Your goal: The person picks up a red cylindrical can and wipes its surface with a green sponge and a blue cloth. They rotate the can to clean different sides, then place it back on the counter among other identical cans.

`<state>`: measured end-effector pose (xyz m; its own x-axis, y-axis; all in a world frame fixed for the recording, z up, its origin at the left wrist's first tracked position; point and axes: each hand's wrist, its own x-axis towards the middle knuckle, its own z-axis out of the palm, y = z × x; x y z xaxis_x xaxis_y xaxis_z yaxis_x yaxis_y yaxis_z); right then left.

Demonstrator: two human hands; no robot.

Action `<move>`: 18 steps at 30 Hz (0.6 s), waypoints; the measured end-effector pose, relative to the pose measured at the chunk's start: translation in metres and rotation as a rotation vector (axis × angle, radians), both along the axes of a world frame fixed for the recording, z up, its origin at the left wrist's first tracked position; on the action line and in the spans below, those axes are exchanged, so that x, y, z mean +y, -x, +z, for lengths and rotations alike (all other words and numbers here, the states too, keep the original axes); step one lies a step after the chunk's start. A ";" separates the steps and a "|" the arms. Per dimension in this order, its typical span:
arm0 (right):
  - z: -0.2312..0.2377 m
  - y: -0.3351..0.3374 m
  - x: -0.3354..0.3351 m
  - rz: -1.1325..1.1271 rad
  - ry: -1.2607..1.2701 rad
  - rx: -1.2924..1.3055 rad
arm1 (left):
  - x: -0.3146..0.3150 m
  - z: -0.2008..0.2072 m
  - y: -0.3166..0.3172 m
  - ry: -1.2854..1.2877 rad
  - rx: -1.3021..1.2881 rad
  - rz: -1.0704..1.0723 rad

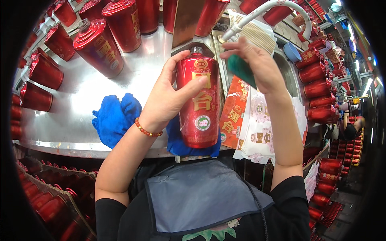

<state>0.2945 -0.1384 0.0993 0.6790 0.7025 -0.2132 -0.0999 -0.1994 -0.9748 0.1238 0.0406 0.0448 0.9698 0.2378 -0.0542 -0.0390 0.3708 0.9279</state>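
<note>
A shiny red bottle [201, 114] with gold characters and a round white-green emblem lies with its dark neck away from me. My left hand [173, 84] grips its upper part, the thumb across the front and the fingers along the left side. Under its base a folded blue cloth [181, 142] shows. To the right of the bottle and raised above it, my right hand [255, 64] holds a flat green scraper [240, 69], slightly blurred. Below that hand lie an orange printed sheet [234, 112] and white printed sheets [257, 138].
Several red bottles [98, 48] stand along the far and left parts of the metal table [76, 106]. A crumpled blue cloth [114, 120] lies left of my forearm. A white curved tap [257, 12], a blue bowl [292, 52] and stacked red bottles [319, 94] are on the right.
</note>
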 end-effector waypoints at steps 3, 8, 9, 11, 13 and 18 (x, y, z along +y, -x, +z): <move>0.011 -0.001 0.004 -0.004 -0.111 -0.166 | -0.002 0.001 -0.001 -0.014 -0.033 0.004; 0.033 0.023 0.021 0.174 -0.057 -0.305 | -0.002 -0.003 -0.001 -0.012 -0.077 0.005; 0.035 0.023 0.023 0.204 0.006 -0.334 | -0.002 -0.004 -0.002 -0.026 -0.084 0.008; 0.039 0.026 0.028 0.228 0.050 -0.358 | -0.002 -0.005 -0.002 -0.057 -0.094 0.015; 0.045 0.028 0.031 0.252 0.088 -0.443 | -0.001 -0.008 -0.002 -0.082 -0.094 0.011; 0.051 0.021 0.038 0.289 0.115 -0.569 | -0.001 -0.009 -0.002 -0.086 -0.087 0.008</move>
<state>0.2734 -0.1008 0.1503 0.4952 0.8679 0.0392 0.4994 -0.2474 -0.8303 0.1257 0.0398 0.0359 0.9681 0.2455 0.0507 -0.1231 0.2895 0.9492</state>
